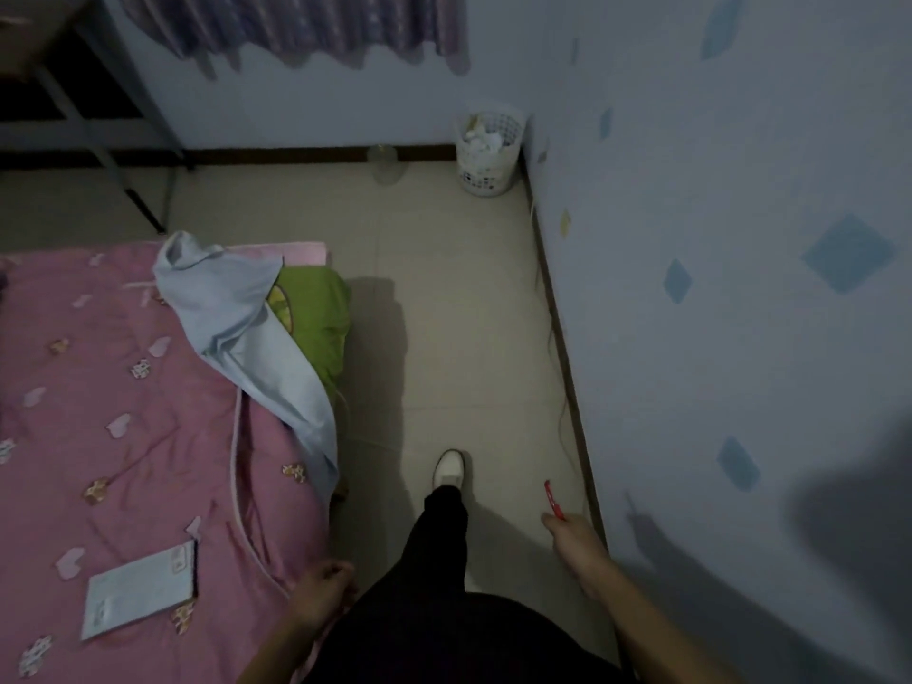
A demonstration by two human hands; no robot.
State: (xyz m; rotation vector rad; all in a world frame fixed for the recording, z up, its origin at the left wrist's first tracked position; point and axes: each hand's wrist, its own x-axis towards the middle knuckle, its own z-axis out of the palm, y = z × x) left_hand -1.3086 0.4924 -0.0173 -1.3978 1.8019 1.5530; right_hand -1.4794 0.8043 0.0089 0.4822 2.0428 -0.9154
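Wallpapered wall (715, 190), pale with blue diamond marks, runs down the right side of the view and meets a second wall at the far corner. Tiled floor (459, 313) forms a passage between this wall and the bed.

Pink quilt (123, 412), patterned with hearts, covers the bed at left. A light-blue cloth (237, 328) lies crumpled over the quilt's near corner and hangs over the edge. It partly covers a green pillow (316, 313) at the bed's floor side.

A striped curtain (306, 27) hangs at the top of the view. A metal table frame (98, 140) stands at upper left, beyond the bed.

White mesh basket (486, 177) stands in the far corner, touching the wall, with crumpled paper inside.

Pale booklet (140, 592) lies flat on the quilt, near the left hand.

One leg in dark trousers is forward; its white shoe (449, 469) is on the floor.

The hands are well apart, one either side of the body. Left hand (323, 589) hangs at the bed edge, fingers loosely curled, nothing seen in it. Right hand (572, 535) is low beside the wall and grips a thin red object (551, 501), which projects forward from the fingers above the floor. Its type cannot be determined.
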